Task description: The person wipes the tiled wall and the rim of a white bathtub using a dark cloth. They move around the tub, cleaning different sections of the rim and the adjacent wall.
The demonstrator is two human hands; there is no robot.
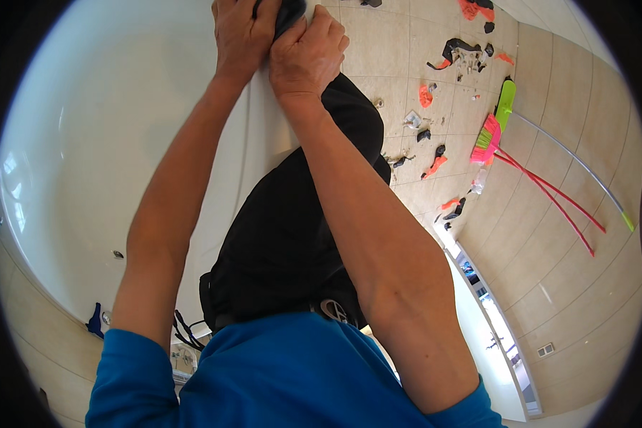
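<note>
At the top edge of the head view both my hands are close together over the rim of a white bathtub (107,121). My left hand (244,36) is closed on a dark, rounded thing (290,13), whose kind I cannot make out because the frame cuts it off. Right against its other side, my right hand (307,55) has its fingers curled and touches the same dark thing. The fingertips of both hands are partly hidden. My black-trousered leg (285,214) is bent beside the tub, below my right hand.
Orange and black scraps (435,167) and small bits of debris litter the tiled floor (385,43) to my right. A pink broom (486,139) and a green broom (506,100) lean with red and silvery handles by the tiled wall (549,299). A drain (118,254) shows in the tub.
</note>
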